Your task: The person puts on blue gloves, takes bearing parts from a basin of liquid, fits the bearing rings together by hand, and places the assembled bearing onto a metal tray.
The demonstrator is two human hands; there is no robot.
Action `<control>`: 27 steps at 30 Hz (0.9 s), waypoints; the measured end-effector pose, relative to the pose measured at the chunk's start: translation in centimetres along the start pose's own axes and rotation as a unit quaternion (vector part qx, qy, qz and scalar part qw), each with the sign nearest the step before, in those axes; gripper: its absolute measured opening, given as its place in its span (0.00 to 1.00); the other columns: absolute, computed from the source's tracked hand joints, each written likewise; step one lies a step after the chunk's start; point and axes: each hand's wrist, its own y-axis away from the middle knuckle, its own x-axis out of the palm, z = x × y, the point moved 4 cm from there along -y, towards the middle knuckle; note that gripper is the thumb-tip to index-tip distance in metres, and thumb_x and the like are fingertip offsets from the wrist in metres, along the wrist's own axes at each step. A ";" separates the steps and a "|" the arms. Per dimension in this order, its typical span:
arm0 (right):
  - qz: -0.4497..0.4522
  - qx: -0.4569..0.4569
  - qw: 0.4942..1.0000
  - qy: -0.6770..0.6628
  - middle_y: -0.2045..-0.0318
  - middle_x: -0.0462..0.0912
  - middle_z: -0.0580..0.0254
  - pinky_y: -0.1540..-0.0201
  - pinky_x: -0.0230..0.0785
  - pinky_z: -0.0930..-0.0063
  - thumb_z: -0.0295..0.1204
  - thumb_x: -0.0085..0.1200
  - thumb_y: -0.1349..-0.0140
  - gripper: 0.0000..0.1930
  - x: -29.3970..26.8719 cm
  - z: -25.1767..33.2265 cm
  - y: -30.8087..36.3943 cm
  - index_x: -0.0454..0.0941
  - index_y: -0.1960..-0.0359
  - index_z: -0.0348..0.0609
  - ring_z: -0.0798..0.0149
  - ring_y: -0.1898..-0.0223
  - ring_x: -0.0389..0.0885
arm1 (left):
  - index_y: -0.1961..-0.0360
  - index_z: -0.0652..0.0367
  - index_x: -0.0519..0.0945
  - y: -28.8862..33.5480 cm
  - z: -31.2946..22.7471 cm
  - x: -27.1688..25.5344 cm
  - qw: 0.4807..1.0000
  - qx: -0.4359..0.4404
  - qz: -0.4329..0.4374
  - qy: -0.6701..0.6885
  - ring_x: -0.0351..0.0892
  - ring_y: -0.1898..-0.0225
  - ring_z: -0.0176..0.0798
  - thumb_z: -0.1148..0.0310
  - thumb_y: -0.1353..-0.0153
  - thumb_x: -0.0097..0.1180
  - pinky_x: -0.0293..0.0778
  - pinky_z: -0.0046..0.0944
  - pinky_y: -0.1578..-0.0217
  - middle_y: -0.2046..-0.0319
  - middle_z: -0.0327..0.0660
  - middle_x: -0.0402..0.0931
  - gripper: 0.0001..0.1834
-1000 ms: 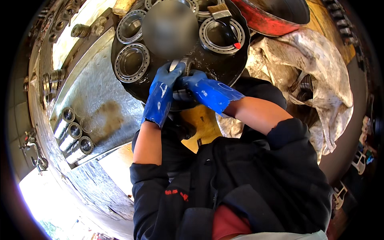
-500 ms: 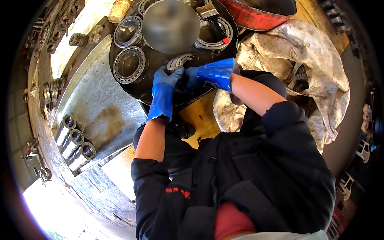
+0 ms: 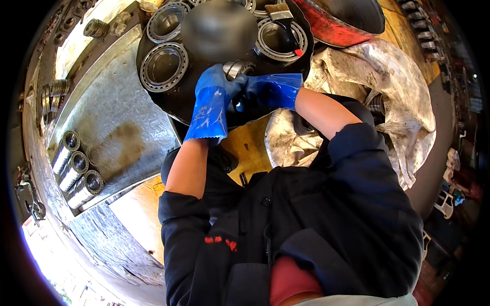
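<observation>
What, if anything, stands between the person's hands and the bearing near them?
Only the blue glove stands between the left hand and the bearing it holds; nothing else visible does. The right hand is too dark and partly hidden to tell. The brush lies farther right, out of the way.

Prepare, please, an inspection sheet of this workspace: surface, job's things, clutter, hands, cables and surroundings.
Surface: black tray, glossy in patches.
Job's things: small bearing at the hands; larger bearing rings in the tray; brush lying across one ring.
Clutter: stained cloth, crumpled, right of the tray.
Hands: left hand, blue-gloved, grips the small bearing; right hand, blue-gloved, beside it, fingers hidden.
Cables: nothing seen.
Surroundings: red basin at upper right; metal sheet at left, bearing stacks on it.
</observation>
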 end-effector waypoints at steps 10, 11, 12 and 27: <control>0.051 0.191 0.748 0.634 0.57 0.83 0.53 0.48 0.75 0.72 0.34 0.50 0.28 0.10 -1.7 -4.9 -3.6 0.78 0.51 0.46 0.65 0.53 0.83 | 0.49 0.66 0.82 -1.3 -2.8 0.7 1.000 0.011 0.020 -0.013 0.81 0.46 0.60 0.46 0.48 0.66 0.75 0.51 0.45 0.52 0.61 0.82 0.35; -0.027 0.069 0.862 0.501 0.58 0.83 0.54 0.49 0.77 0.68 0.35 0.51 0.30 0.12 -0.3 -4.1 -3.4 0.77 0.51 0.43 0.62 0.54 0.82 | 0.49 0.66 0.82 -0.9 -1.9 0.2 0.999 -0.013 0.032 0.000 0.81 0.46 0.60 0.47 0.47 0.67 0.74 0.51 0.45 0.52 0.60 0.82 0.34; -0.065 0.010 0.905 0.420 0.58 0.83 0.54 0.50 0.78 0.66 0.35 0.51 0.31 0.13 0.6 -3.5 -3.7 0.77 0.51 0.42 0.60 0.55 0.82 | 0.49 0.66 0.82 -0.6 -0.8 0.0 0.999 -0.023 0.028 -0.002 0.81 0.46 0.60 0.47 0.47 0.67 0.74 0.51 0.45 0.52 0.60 0.82 0.34; 0.051 0.246 0.890 0.382 0.60 0.86 0.57 0.58 0.77 0.64 0.32 0.60 0.39 0.12 0.2 -2.2 -3.7 0.83 0.56 0.43 0.58 0.59 0.84 | 0.50 0.65 0.83 0.0 1.5 -0.5 0.996 -0.035 0.028 0.078 0.81 0.46 0.58 0.46 0.48 0.68 0.75 0.49 0.44 0.52 0.59 0.83 0.34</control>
